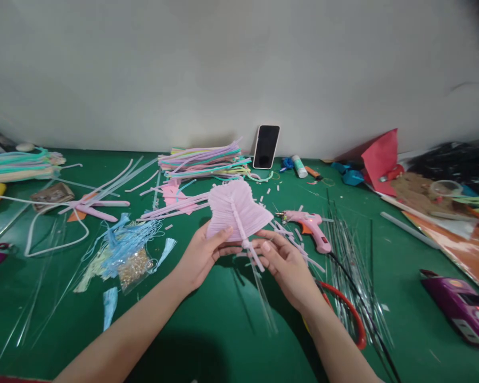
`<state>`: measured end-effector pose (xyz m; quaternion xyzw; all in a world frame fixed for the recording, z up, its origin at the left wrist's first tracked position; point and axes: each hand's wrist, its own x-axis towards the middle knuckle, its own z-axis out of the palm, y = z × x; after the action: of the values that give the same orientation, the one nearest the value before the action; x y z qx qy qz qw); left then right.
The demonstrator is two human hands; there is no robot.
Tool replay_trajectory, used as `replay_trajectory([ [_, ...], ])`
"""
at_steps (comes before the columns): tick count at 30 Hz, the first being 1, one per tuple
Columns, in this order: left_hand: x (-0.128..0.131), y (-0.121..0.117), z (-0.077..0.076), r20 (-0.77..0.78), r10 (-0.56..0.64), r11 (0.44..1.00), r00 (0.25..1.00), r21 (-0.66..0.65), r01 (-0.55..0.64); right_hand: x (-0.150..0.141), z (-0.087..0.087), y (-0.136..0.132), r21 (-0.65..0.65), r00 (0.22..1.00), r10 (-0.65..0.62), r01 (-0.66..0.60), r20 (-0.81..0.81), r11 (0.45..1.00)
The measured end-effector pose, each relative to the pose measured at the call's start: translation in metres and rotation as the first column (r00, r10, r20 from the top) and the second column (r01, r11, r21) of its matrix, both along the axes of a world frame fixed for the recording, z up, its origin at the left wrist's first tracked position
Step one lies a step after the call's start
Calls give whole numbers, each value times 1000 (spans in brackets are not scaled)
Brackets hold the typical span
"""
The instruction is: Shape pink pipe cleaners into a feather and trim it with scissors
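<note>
A pale lilac leaf shape made of pipe cleaners laid side by side is held up over the middle of the table. A thick rib runs down its centre to a short stem, with thin clear strands hanging below. My left hand is closed on the leaf's lower left edge, thumb on top and fingers underneath. At the stem, my right hand is closed with thumb and fingertips around the lilac piece. Some fingertips of both hands are hidden behind it.
A pink glue gun lies right of my hands, near thin wires and red-handled pliers. Behind are a pipe-cleaner bundle and a leaning phone. Blue tassels and a bag of gold beads lie left.
</note>
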<state>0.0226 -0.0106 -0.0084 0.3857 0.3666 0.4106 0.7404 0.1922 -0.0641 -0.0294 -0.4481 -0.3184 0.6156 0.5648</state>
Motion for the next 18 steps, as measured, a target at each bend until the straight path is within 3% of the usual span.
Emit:
replay_trajectory([
  [4,3,-6,6,-60,1,997,998,75,4,-2,3,-1,-52,988,153,-151,25,987],
  [8,0,-3,5,-93,41,991,995,134,-28,-2,5,-2,-106,987,159,-160,-19,981],
  [14,-6,10,5,216,-5,995,976,-98,26,0,6,-3,-138,954,192,-227,-230,964],
  [18,-3,13,-6,140,27,999,990,30,-31,-4,7,-4,-174,842,218,-341,-494,924],
])
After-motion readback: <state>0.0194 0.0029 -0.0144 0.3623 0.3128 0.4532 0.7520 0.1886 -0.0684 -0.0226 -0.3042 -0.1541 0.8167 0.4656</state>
